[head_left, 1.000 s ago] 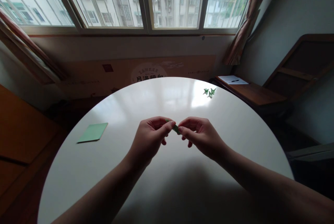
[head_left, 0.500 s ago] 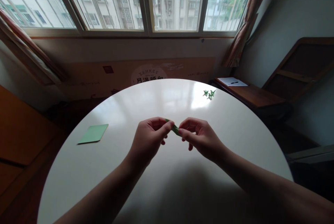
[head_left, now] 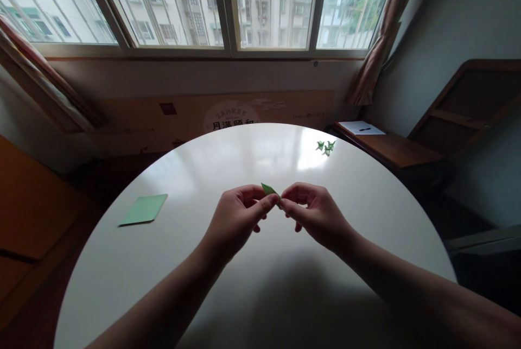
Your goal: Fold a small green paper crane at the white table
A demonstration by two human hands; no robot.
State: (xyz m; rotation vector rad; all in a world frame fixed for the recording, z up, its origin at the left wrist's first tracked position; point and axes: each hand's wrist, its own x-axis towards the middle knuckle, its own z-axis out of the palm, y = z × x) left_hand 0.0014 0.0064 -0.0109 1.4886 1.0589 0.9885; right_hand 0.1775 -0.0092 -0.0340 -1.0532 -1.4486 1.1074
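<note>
Above the middle of the round white table [head_left: 171,273], both my hands pinch one small folded green paper piece [head_left: 268,189]. My left hand [head_left: 238,219] holds its left side between thumb and fingers. My right hand [head_left: 311,212] grips its right end with thumb and forefinger, the other fingers curled. Only a pointed green tip shows between the fingertips; the rest is hidden by my fingers.
A flat stack of light green paper squares [head_left: 144,209] lies at the table's left. A few small green folded figures [head_left: 326,146] sit at the far right edge. Beyond is a wooden side table with a sheet and pen [head_left: 361,128], and a window.
My hands have come closer together and the green piece has turned, so a pointed tip now sticks up between the fingertips. The view has shifted slightly.
</note>
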